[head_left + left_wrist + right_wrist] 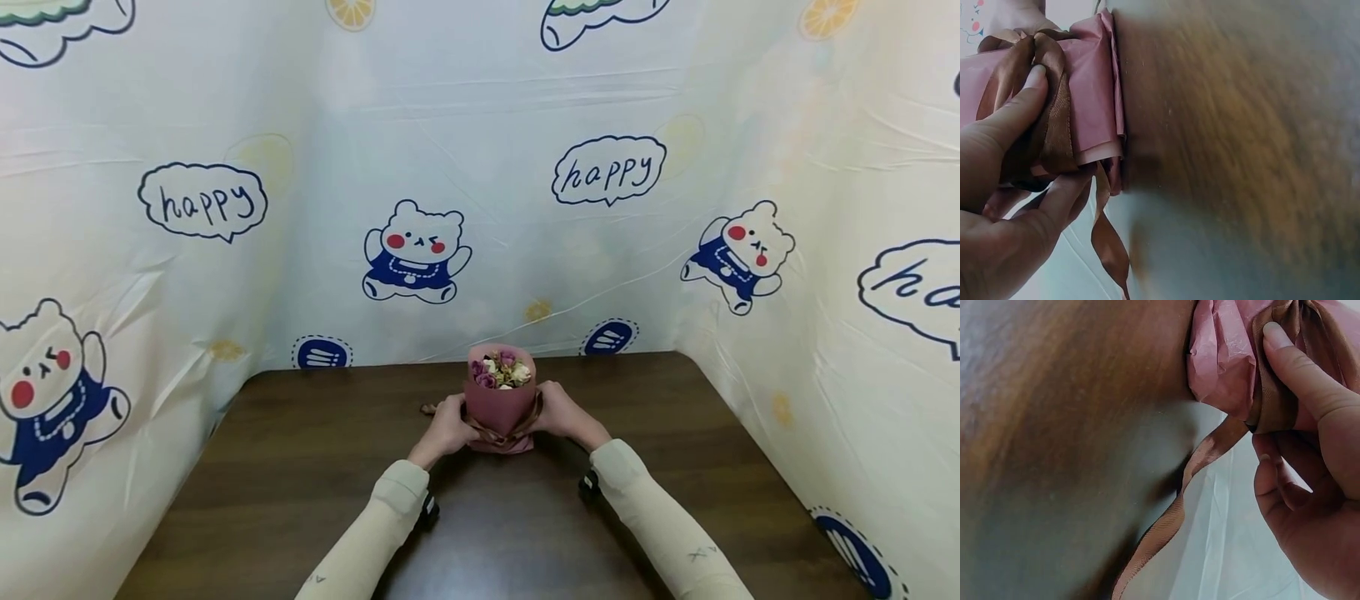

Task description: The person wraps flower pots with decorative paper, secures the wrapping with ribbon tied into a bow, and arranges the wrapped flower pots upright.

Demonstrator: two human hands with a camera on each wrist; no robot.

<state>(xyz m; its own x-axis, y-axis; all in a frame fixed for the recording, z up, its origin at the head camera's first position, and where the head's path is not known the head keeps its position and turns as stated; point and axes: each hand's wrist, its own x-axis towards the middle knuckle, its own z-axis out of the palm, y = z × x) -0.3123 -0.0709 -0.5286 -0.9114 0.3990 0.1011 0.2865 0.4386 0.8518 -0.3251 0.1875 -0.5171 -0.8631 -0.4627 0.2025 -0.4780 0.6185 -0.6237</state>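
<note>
A small bouquet (504,404) in pink wrapping paper stands upright on the table, with purple and cream flowers (502,371) showing at its top. A brown ribbon (1054,94) is tied round its lower part. My left hand (450,429) grips the bouquet from the left, its thumb lying on the ribbon and the fingers curled behind. From the other side my right hand (561,412) holds it, the thumb pressed on the ribbon in the right wrist view. Loose ribbon tails (1160,531) hang down on both sides. The backs of the flowers are hidden.
The dark brown wooden table (315,492) extends to a pale printed curtain (495,125) behind and at both sides. The bouquet is near the table's far edge. Dark wrist devices (590,486) sit under both cream sleeves (660,517).
</note>
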